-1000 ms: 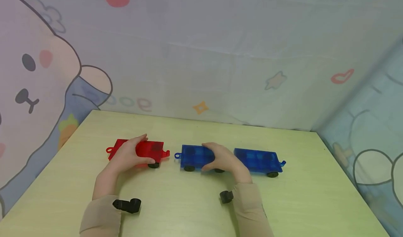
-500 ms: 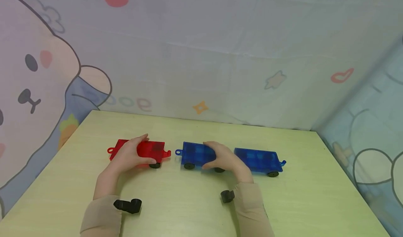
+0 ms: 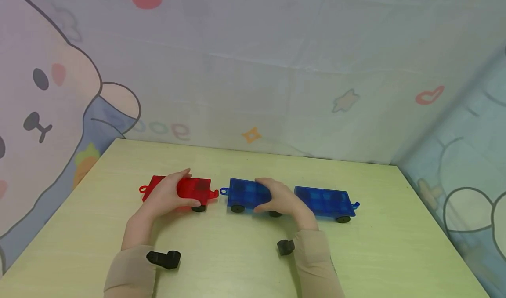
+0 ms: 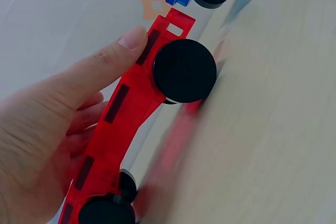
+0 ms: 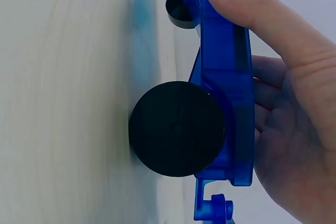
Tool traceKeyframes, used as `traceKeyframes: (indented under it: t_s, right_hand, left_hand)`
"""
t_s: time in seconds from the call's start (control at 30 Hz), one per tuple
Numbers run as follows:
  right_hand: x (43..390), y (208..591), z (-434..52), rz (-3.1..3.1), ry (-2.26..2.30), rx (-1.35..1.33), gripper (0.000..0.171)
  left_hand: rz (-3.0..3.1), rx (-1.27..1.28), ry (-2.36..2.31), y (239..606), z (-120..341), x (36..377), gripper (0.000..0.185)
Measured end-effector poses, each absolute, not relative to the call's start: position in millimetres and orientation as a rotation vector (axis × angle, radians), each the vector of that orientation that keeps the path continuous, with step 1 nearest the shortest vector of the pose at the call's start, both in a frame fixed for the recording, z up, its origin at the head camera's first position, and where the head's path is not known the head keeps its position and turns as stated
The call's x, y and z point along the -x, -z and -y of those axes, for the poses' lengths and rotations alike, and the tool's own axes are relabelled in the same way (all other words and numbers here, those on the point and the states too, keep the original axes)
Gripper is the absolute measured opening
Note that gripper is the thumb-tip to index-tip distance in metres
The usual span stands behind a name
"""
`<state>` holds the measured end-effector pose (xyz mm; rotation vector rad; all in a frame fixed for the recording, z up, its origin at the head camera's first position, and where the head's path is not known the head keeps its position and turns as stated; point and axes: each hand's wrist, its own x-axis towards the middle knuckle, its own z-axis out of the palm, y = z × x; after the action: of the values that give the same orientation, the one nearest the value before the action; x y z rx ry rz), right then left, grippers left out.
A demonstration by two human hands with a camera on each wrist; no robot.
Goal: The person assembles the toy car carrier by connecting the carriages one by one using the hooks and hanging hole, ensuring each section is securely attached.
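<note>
My left hand [image 3: 168,194] grips a red toy train car [image 3: 197,190] with black wheels, thumb on the near side and fingers on the far side. My right hand [image 3: 280,197] grips a blue toy train car [image 3: 247,194] the same way. The red car's hook [image 3: 214,194] points at the blue car's ring [image 3: 224,191], a small gap between them. In the left wrist view the red hook end [image 4: 181,22] stands close below the blue ring. A peg [image 5: 218,208] shows at the blue car's other end; whether it is linked is hidden.
A second blue train car [image 3: 324,202] stands right behind my right wrist, its left end partly covered. All rest on or just over a pale wooden table [image 3: 229,254]. A printed cloth backdrop [image 3: 276,91] rises behind the table's back edge.
My left hand has moved the red car to the right, narrowing the gap to the blue ring. The blue car's left end has shifted slightly up and away, then stayed still.
</note>
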<state>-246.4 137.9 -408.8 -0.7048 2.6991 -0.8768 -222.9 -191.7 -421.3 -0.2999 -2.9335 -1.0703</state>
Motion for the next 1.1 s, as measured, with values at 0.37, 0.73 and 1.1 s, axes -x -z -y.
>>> traceKeyframes:
  t_s: [0.37,0.73,1.1]
  right_hand:
    - [248,410,-138,-2.692,0.882,0.712,0.082]
    - [248,410,-138,-2.689,0.879,0.725,0.082]
    - [248,411,-137,-2.691,0.866,0.717,0.082]
  left_hand:
    - [2.95,0.296,1.061,419,183,222,0.1]
    - [2.957,0.312,1.039,421,178,222,0.099]
    - [2.948,0.328,1.057,421,177,223,0.1]
